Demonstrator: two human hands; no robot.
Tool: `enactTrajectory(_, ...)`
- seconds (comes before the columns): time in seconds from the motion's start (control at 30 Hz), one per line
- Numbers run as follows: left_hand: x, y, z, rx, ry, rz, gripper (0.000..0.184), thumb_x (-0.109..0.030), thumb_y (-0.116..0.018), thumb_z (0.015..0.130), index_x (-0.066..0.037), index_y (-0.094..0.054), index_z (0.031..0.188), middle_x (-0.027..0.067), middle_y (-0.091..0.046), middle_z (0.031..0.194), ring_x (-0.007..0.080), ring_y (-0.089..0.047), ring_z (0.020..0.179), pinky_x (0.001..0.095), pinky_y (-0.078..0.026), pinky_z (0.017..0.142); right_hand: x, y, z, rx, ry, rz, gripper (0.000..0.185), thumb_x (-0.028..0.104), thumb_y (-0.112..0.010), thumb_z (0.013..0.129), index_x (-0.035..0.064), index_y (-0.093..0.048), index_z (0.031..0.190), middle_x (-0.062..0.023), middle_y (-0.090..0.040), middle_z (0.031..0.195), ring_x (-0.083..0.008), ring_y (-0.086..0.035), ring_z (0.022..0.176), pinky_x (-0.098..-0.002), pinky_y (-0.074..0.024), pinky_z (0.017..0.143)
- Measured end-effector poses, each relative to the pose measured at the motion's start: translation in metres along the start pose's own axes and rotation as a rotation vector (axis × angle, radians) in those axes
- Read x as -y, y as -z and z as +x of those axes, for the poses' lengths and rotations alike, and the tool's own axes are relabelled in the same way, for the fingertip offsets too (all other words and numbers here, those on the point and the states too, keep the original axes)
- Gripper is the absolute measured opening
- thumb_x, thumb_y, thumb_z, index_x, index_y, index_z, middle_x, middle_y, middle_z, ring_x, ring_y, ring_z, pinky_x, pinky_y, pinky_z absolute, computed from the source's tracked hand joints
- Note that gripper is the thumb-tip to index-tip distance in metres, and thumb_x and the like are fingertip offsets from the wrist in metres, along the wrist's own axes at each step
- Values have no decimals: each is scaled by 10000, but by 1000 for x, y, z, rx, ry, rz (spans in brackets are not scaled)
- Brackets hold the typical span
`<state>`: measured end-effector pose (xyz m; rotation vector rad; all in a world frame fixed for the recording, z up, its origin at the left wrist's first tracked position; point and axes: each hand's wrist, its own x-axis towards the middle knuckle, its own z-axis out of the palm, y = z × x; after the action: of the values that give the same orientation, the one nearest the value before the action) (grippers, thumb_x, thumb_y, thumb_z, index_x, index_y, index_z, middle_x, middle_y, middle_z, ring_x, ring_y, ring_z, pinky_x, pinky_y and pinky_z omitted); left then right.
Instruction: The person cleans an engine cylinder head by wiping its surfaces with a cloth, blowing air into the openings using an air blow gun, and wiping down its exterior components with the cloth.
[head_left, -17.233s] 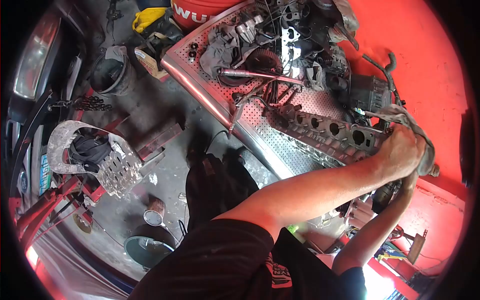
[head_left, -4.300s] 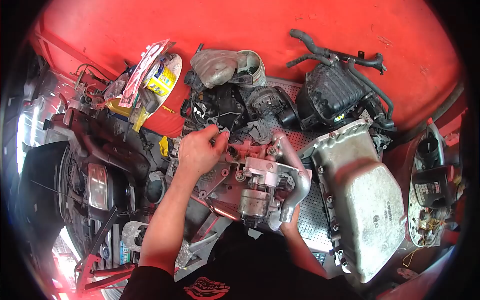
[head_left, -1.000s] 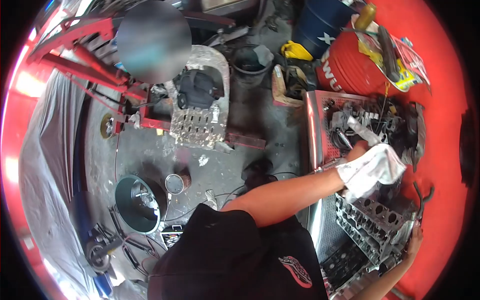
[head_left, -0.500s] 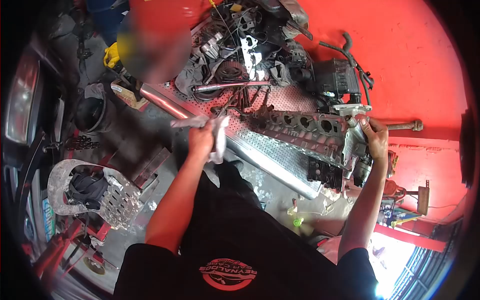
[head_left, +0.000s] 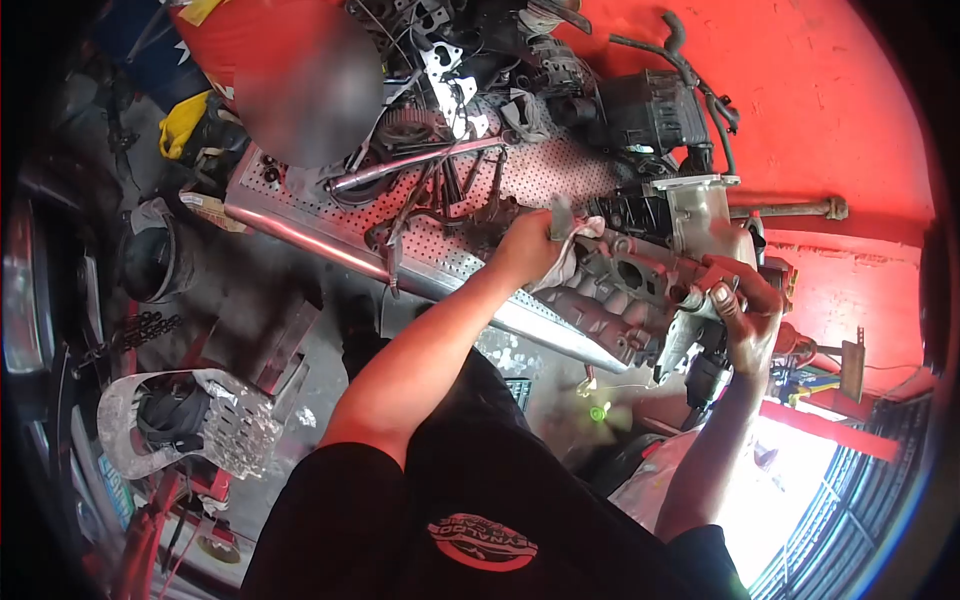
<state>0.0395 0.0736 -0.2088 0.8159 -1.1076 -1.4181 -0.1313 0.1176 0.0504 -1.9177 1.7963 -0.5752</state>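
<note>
My left hand (head_left: 528,248) is closed around a crumpled pale rag (head_left: 572,258), pressed against a long, dirty metal cylinder head (head_left: 638,280). A row of round ports runs along this part, and the rag and hand cover some of them. A greyish flat piece shows by my left fingers; I cannot tell whether it belongs to the rag. My right hand (head_left: 748,318) grips the near right end of the cylinder head, thumb and fingers around a short pipe neck. Below it hangs a dark fitting (head_left: 708,380).
The head lies on a perforated metal bench (head_left: 560,175) with a rounded edge. A long bar (head_left: 420,165), a white gasket-like plate (head_left: 448,85) and a black box (head_left: 655,112) lie beyond. A worn chair (head_left: 235,425) and a bucket (head_left: 155,255) stand left.
My left hand has carried the rag rightward from over the bench edge onto the cylinder head. My right hand has shifted slightly down at its end. The view has tilted a little.
</note>
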Motion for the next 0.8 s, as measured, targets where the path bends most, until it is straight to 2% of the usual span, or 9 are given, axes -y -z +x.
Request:
enactTrajectory(0.07, -7, -10, -2, 11, 176, 89, 197, -202, -672, 865, -36, -697, 966, 173, -704, 874, 330, -690, 826, 412, -525, 742, 2, 1, -1, -11, 24, -45, 516, 399, -771, 808, -28, -679, 1082, -63, -686, 916, -140, -587, 826, -299, -460, 762)
enactTrajectory(0.13, -8, -19, -11, -98, -15, 202, 185, -145, -667, 866, -61, -715, 1024, 133, -708, 870, 216, -687, 820, 347, -517, 747, -1, -1, 0, -16, 37, -88, 524, 399, -773, 804, -35, -677, 1081, -71, -685, 917, -149, -587, 833, -302, -461, 759)
enactTrajectory(0.27, 19, 30, 10, 75, -170, 573, 164, -167, -653, 851, -114, -716, 994, 171, -689, 856, 323, -680, 842, 412, -509, 726, 0, -1, -5, -38, 126, -111, 539, 420, -777, 781, -50, -692, 1031, -109, -680, 865, -186, -585, 879, -305, -470, 733)
enactTrajectory(0.4, -20, 10, -3, -28, 377, 95, 278, -27, -580, 796, -103, -716, 1026, 133, -698, 877, 296, -674, 915, 395, -505, 808, 0, 0, 0, -14, 114, -114, 552, 433, -776, 782, -51, -690, 1034, -98, -672, 854, -168, -574, 817, -297, -462, 701)
enactTrajectory(0.43, -7, -12, -8, 8, -201, 157, 267, -52, -614, 813, -91, -707, 1060, 120, -701, 956, 303, -668, 960, 401, -497, 849, 1, -1, 1, -25, 119, -107, 555, 438, -776, 781, -48, -691, 1035, -88, -660, 834, -159, -567, 792, -291, -454, 682)
enactTrajectory(0.47, 9, -14, -15, -21, -269, 343, 263, -117, -665, 828, -103, -704, 1088, 127, -691, 1037, 306, -659, 988, 394, -485, 871, 10, 2, 2, 1, 66, -160, 550, 446, -771, 789, -41, -692, 1033, -68, -619, 788, -147, -552, 753, -279, -432, 637)
enactTrajectory(0.67, 20, 29, -4, 25, 11, 440, 220, -147, -651, 861, -128, -711, 1071, 161, -698, 1005, 312, -674, 941, 377, -507, 837, 1, 5, 2, 40, 73, -184, 584, 495, -696, 830, -26, -680, 1093, -70, -660, 878, -139, -565, 839, -301, -414, 792)
enactTrajectory(0.73, 57, 38, -14, -152, 388, 310, 181, -191, -637, 889, -120, -716, 1035, 164, -713, 916, 313, -694, 782, 414, -538, 739, -1, 5, 1, 42, 75, -198, 623, 522, -689, 830, -38, -676, 1100, -110, -694, 965, -175, -601, 890, -335, -431, 863)
enactTrajectory(0.8, 115, 76, -38, -402, 400, -329, 206, -248, -660, 888, -61, -713, 954, 145, -714, 826, 262, -695, 662, 399, -547, 618, -3, 3, 2, -9, 151, -227, 699, 584, -703, 796, -78, -685, 1018, -193, -691, 965, -281, -666, 907, -378, -510, 815)
